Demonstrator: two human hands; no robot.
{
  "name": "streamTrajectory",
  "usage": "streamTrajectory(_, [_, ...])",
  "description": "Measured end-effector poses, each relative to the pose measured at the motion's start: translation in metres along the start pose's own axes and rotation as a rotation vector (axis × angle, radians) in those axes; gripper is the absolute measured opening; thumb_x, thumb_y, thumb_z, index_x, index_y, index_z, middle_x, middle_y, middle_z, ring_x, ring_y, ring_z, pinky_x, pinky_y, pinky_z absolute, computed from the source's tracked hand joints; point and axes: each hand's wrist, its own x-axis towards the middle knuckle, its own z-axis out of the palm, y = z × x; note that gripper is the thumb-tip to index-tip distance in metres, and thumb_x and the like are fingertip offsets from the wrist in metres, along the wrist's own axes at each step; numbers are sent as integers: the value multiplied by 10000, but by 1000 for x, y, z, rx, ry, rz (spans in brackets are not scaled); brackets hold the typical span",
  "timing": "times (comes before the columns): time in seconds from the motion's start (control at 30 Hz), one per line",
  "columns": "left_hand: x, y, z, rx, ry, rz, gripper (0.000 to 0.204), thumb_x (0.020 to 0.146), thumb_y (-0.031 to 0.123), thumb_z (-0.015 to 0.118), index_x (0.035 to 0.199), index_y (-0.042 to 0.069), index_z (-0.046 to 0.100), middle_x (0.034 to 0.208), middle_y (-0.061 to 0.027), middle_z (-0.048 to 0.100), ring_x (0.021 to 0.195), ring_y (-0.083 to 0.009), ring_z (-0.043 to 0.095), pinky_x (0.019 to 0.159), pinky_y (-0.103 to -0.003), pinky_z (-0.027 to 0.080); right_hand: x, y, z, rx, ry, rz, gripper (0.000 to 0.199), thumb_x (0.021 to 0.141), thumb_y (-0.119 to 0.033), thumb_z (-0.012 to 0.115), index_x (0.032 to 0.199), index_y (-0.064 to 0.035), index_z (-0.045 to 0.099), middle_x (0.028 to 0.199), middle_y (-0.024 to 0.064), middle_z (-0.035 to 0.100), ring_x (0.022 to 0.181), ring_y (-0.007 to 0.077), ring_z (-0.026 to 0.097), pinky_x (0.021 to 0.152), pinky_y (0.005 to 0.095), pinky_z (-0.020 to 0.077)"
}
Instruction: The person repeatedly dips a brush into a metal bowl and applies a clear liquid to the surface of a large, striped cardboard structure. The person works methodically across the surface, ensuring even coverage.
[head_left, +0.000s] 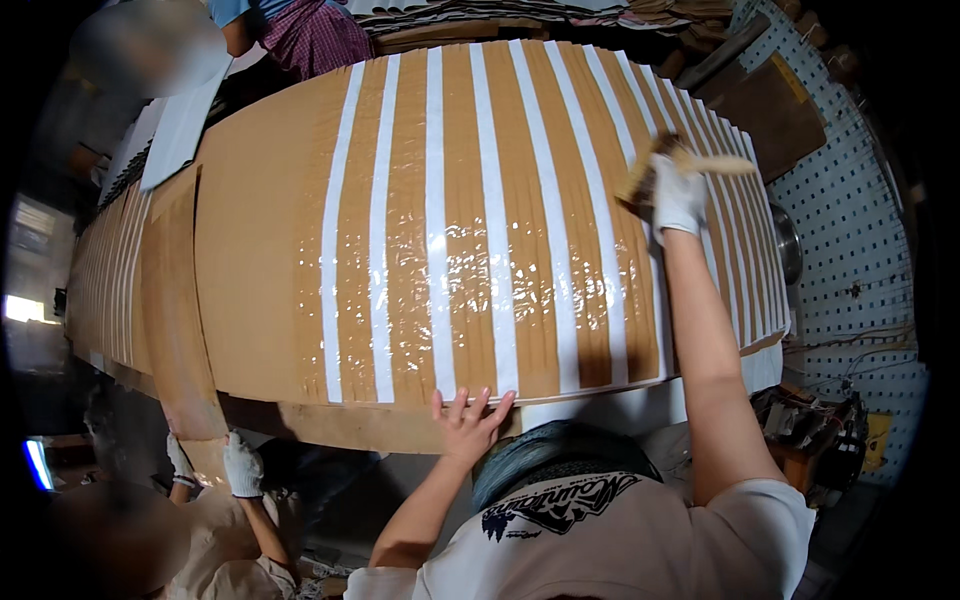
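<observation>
Brown cardboard sheets (255, 250) lie fanned across the table, overlapping so that brown bands alternate with white strips (490, 200). A wet, clear coat glistens on the middle bands. My right hand (680, 200), in a white glove, grips a wide brush (637, 187) whose pale wooden handle points right. The brush is at the far right part of the fan, over the narrower strips; whether its bristles touch them I cannot tell. Bare, my left hand (470, 425) rests with fingers spread on the near edge of the sheets, holding nothing.
At lower left a co-worker's white-gloved hands (242, 465) hold the near end of a long brown board (180, 290) laid across the sheets. Another person in a checked purple cloth (315, 40) stands at the far side. A metal bowl (786, 245) sits beyond the right end.
</observation>
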Motion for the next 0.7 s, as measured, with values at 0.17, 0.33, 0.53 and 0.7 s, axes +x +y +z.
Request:
streamTrajectory(0.17, [2,1,-2,1,1,2,452,885,243,629,1298,427,626,1561,26,334,1502,-257,198,1163,-619,193,-176,-173,102,17,-565,-307,309,853,-364,594,797,-66,656,729,160,662,667,301,656,632,433,531])
streamTrajectory(0.33, [-2,0,-7,2,-33,1,447,909,225,626,1307,427,618,1559,24,338,1500,-253,206,1164,-611,201,-247,-206,127,83,-842,-286,556,862,-442,581,1195,3,614,1113,267,663,948,362,684,854,445,541])
streamTrajectory(0.53, [1,-3,-6,-19,9,32,479,854,192,664,1286,398,648,1536,14,364,1501,-261,200,1164,-612,198,-131,-60,9,86,-430,2,249,845,-259,689,974,-48,661,844,76,698,736,216,646,734,367,541])
streamTrajectory(0.7, [-3,-2,-6,-61,-38,35,579,797,179,687,1342,362,616,1562,-19,346,1511,-286,192,1183,-622,162,-54,109,-95,37,11,-41,511,872,-239,737,1272,51,610,1211,163,692,1064,252,674,945,366,508])
